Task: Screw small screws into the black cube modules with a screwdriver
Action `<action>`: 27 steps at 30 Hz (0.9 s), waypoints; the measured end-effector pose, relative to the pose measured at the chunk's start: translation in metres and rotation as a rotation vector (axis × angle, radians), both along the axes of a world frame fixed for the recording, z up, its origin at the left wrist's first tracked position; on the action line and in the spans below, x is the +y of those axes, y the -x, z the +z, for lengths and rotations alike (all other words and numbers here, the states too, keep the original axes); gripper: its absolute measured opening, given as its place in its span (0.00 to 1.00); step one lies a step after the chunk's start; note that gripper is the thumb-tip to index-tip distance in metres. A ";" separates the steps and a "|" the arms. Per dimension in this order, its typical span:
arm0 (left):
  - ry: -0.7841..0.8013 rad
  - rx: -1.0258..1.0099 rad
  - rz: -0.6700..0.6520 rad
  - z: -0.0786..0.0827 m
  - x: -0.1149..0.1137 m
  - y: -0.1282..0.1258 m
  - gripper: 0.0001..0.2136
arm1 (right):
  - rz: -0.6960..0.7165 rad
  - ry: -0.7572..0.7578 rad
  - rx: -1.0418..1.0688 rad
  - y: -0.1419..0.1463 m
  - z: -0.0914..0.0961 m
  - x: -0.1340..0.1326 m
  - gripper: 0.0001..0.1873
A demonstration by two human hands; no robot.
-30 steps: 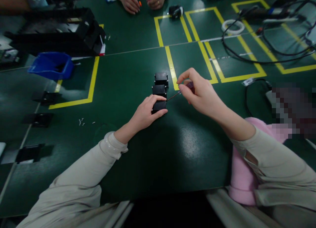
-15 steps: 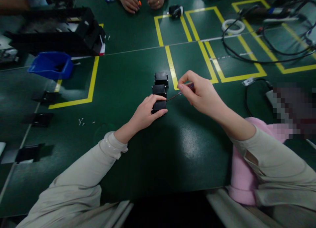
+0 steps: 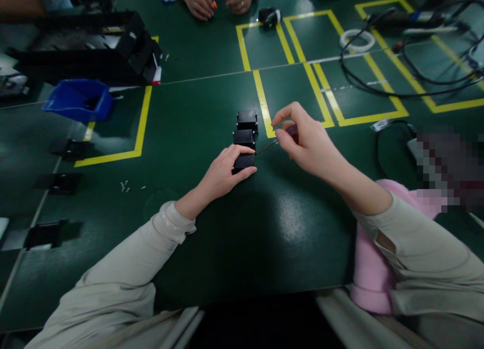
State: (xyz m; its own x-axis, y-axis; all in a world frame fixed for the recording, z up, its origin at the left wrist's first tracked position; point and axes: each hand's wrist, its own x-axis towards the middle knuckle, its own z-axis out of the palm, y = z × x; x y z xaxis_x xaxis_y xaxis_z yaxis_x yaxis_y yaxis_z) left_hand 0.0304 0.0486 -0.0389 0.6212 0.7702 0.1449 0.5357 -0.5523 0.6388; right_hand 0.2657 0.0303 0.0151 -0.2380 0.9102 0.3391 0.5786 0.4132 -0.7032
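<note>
Three small black box-shaped parts stand in a column on the green table. My left hand (image 3: 223,170) grips the nearest black part (image 3: 244,161) between its fingers and thumb and holds it on the table. Behind that one are the middle black part (image 3: 244,136) and the farthest black part (image 3: 247,118). A screwdriver (image 3: 269,146) is in my right hand (image 3: 304,139), its handle between thumb and fingers and mostly hidden by them. Its thin shaft slopes down to the left, and the tip meets the right side of the nearest part.
Several small screws (image 3: 124,186) lie to the left. Farther left are more black parts (image 3: 62,182), a blue bin (image 3: 81,101) and a black rack (image 3: 94,49). Across the table are a co-worker's hands (image 3: 200,3). Black cables (image 3: 348,69) and a white ring (image 3: 356,40) lie right.
The fingers of my right hand have shifted slightly on the screwdriver handle, with the index finger lifting away from the thumb. My left hand and the black parts have stayed put.
</note>
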 end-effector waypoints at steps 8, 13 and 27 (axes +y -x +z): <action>0.004 0.012 0.005 0.001 0.000 0.000 0.19 | 0.001 0.000 -0.023 0.000 0.001 0.000 0.03; 0.007 0.018 0.006 0.001 0.000 0.001 0.19 | 0.012 0.016 0.013 0.000 0.001 0.000 0.03; 0.000 0.012 0.002 0.000 0.000 0.001 0.19 | 0.000 0.019 0.001 0.000 -0.001 0.001 0.05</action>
State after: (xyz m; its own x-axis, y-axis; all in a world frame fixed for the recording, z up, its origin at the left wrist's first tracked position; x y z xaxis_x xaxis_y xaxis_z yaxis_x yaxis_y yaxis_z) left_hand 0.0294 0.0482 -0.0387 0.6214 0.7714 0.1372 0.5447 -0.5511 0.6321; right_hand 0.2661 0.0310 0.0142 -0.2374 0.9164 0.3223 0.5778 0.4000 -0.7115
